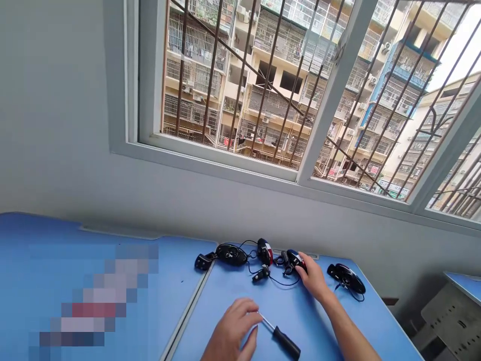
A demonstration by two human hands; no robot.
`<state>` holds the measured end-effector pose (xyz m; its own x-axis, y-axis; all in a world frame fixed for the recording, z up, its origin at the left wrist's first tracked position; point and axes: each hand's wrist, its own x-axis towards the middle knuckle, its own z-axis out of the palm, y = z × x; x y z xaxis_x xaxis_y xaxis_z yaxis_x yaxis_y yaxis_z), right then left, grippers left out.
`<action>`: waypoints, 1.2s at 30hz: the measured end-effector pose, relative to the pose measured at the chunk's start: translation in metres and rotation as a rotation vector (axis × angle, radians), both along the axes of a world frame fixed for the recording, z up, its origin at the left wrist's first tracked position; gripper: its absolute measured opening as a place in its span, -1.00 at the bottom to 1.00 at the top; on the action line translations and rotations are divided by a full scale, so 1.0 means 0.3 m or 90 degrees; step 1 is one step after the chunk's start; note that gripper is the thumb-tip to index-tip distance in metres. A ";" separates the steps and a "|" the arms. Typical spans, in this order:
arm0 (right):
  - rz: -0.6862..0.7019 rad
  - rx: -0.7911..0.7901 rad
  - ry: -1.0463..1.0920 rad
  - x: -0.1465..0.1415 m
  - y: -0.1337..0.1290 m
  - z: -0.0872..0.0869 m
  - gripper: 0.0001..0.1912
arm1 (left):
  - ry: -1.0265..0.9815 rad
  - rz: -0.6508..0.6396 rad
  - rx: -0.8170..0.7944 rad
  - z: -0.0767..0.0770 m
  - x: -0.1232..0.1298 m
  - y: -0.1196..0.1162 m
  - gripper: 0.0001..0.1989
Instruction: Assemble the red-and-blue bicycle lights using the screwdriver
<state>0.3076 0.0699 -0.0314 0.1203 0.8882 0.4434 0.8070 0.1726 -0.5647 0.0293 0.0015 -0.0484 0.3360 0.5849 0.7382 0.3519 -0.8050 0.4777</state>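
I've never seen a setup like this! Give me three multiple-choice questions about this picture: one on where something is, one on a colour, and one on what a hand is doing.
1. Where is the screwdriver?
A. On the windowsill
B. On the desk
C. On the floor

2. What colour is its handle?
A. Black
B. Yellow
C. Red

3. What is the right hand doing?
A. Holding the screwdriver
B. Resting on a computer mouse
C. Reaching out of the window

Answers:
1. B: it lies on the desktop, its metal shaft by the left hand.
2. A: the handle shows black against the blue desk.
3. B: the fingers lie over the mouse, well away from the screwdriver.
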 end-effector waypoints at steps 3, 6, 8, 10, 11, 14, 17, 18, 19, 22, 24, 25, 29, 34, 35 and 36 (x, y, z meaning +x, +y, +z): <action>-0.018 -0.006 0.038 0.013 -0.021 0.003 -0.55 | -0.003 0.004 -0.025 0.016 -0.003 -0.012 -0.75; -0.039 -0.017 0.094 0.031 -0.049 0.021 -0.55 | 0.003 -0.001 -0.035 0.030 -0.008 -0.017 -0.75; -0.028 -0.032 0.141 0.041 -0.075 0.042 -0.55 | 0.008 -0.001 -0.036 0.036 -0.012 -0.017 -0.76; 0.007 -0.058 0.194 0.040 -0.108 0.066 -0.55 | 0.014 0.004 -0.031 0.039 -0.015 -0.016 -0.76; 0.030 -0.077 0.223 0.035 -0.125 0.078 -0.53 | 0.022 0.005 -0.028 0.041 -0.016 -0.015 -0.76; 0.099 -0.138 0.304 -0.005 -0.175 0.108 -0.44 | 0.044 0.008 -0.024 0.047 -0.022 -0.012 -0.74; 0.168 -0.178 0.366 -0.067 -0.212 0.133 -0.44 | 0.031 0.041 -0.053 0.057 -0.032 -0.007 -0.71; 0.203 -0.193 0.393 -0.090 -0.220 0.141 -0.46 | 0.023 0.059 -0.073 0.062 -0.036 -0.006 -0.70; 0.247 -0.214 0.425 -0.112 -0.228 0.148 -0.49 | 0.016 0.076 -0.097 0.067 -0.040 -0.006 -0.68; 0.374 -0.282 0.480 -0.173 -0.246 0.164 -0.54 | 0.001 0.096 -0.166 0.079 -0.050 -0.010 -0.53; 0.432 -0.316 0.476 -0.207 -0.258 0.166 -0.55 | -0.001 0.062 -0.199 0.081 -0.053 -0.017 -0.40; 0.455 -0.327 0.473 -0.222 -0.263 0.165 -0.54 | 0.005 0.034 -0.213 0.080 -0.054 -0.020 -0.35; 0.498 -0.336 0.461 -0.255 -0.280 0.159 -0.54 | 0.025 -0.093 -0.241 0.086 -0.057 -0.026 -0.28; 0.503 -0.354 0.453 -0.256 -0.280 0.151 -0.55 | 0.043 -0.211 -0.342 0.115 -0.058 -0.021 -0.36; 0.500 -0.359 0.461 -0.257 -0.280 0.146 -0.54 | 0.044 -0.224 -0.361 0.117 -0.057 -0.021 -0.35; 0.494 -0.365 0.471 -0.259 -0.280 0.140 -0.53 | 0.046 -0.235 -0.375 0.115 -0.055 -0.021 -0.32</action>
